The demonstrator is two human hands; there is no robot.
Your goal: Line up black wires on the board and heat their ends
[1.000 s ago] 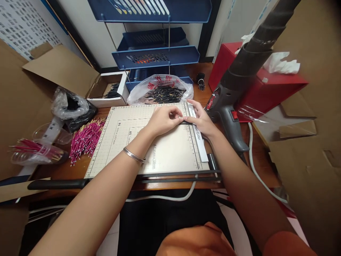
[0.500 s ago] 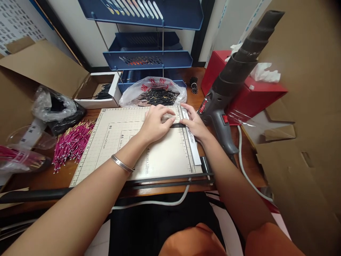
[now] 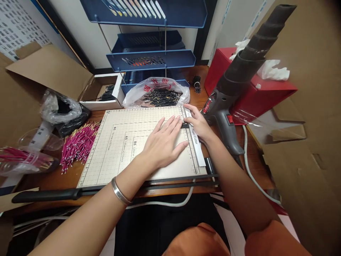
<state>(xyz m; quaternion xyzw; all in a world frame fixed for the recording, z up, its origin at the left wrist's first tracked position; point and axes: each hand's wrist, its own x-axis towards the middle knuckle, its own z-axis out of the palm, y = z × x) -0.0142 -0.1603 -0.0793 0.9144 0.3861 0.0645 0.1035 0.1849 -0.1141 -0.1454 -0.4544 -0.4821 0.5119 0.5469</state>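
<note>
Alignment step, as I judge it: my left hand [image 3: 162, 144] flat and wide on the beige gridded paper-cutter board [image 3: 119, 142], my right hand [image 3: 199, 125] in narrow grip holding short black tubes [image 3: 185, 125] against its white ruler strip [image 3: 196, 142]; squaring their ends calls for steady pressure.

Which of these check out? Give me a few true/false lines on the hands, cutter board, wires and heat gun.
The left hand lies flat on the cutter board. True.
The right hand grips the heat gun. False: it rests on the board's ruler edge, apart from the gun.
The pink wires lie left of the board. True.
The bag of black wires sits on the board. False: it sits behind the board.
</note>
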